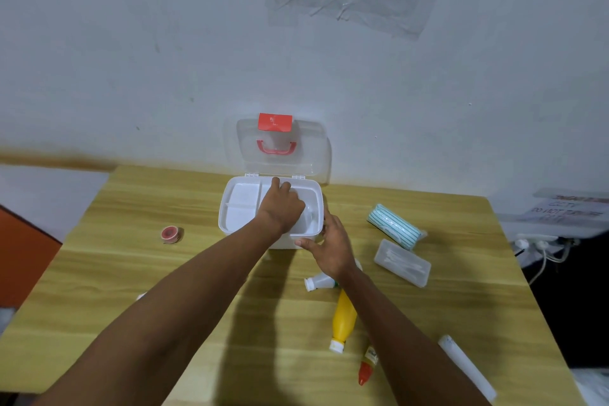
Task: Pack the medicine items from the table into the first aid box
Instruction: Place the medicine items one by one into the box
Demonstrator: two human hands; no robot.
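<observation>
Nearest, on the worktop (164,273) beneath the right forearm, lie a red dropper (366,369) and yellow bottle (344,318); a white bottle (319,282) sits just behind the right hand (331,245), which rests fingers spread against the box (227,208) corner. Beyond, the left hand (281,206) reaches inside; whether it holds anything I cannot tell. Packing looks barely begun. Next, likely grasp the white bottle.

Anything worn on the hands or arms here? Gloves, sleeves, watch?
Nothing visible. The left hand and right hand are bare: no gloves, rings or wristbands. Both forearms are uncovered to the frame's bottom edge, with no sleeve, watch or markings showing.
</observation>
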